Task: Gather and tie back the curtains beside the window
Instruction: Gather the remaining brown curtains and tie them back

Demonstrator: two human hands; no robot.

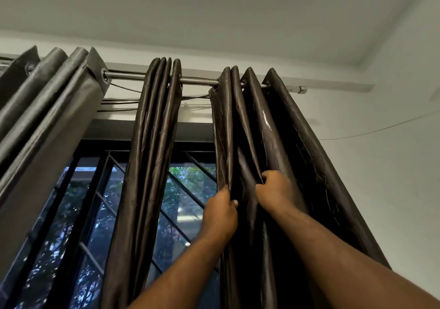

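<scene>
1 round steel rod (197, 81), 3 satin curtains: grey curtain (47, 108), dark brown middle curtain (152, 141), dark brown rightmost curtain (297, 146). Left hand (220, 215) and right hand (273, 190) each pinch one of its folds.

Both bare forearms (181, 270) reach steeply upward toward the dark curtain (285, 141). The left hand (220, 215) pinches a fold at the curtain's left edge, with the thumb on the near side. The right hand (273, 190), slightly higher, has its fingers (260, 186) curled round a fold nearer the curtain's middle.
</scene>
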